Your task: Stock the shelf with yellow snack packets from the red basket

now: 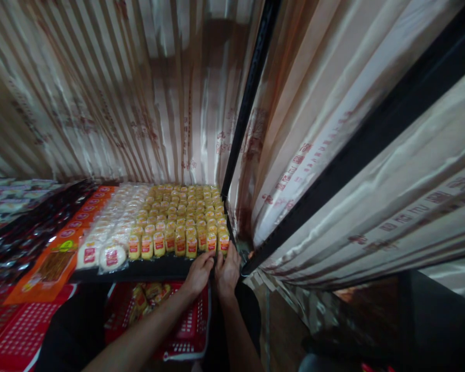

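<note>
Small yellow wrapped cakes (180, 219) stand upright in close rows on a dark shelf (158, 267). My right hand (227, 271) is at the front right corner, its thumb and fingers around the lower part of the end wrapped cake (223, 242). Beside it, my left hand (199, 273) has its fingers bent together at the shelf's front edge, touching or just below the neighbouring wrapped cake (211, 242). What lies between the left fingers, if anything, is hidden.
White round wrapped pastries (113, 257), orange snack packs (56, 266) and dark shiny packets (27, 232) lie to the left. Below, a red basket (189, 330) holds several loose yellow packs (139, 299). A black post (251, 98) and printed curtains (178, 103) bound the shelf.
</note>
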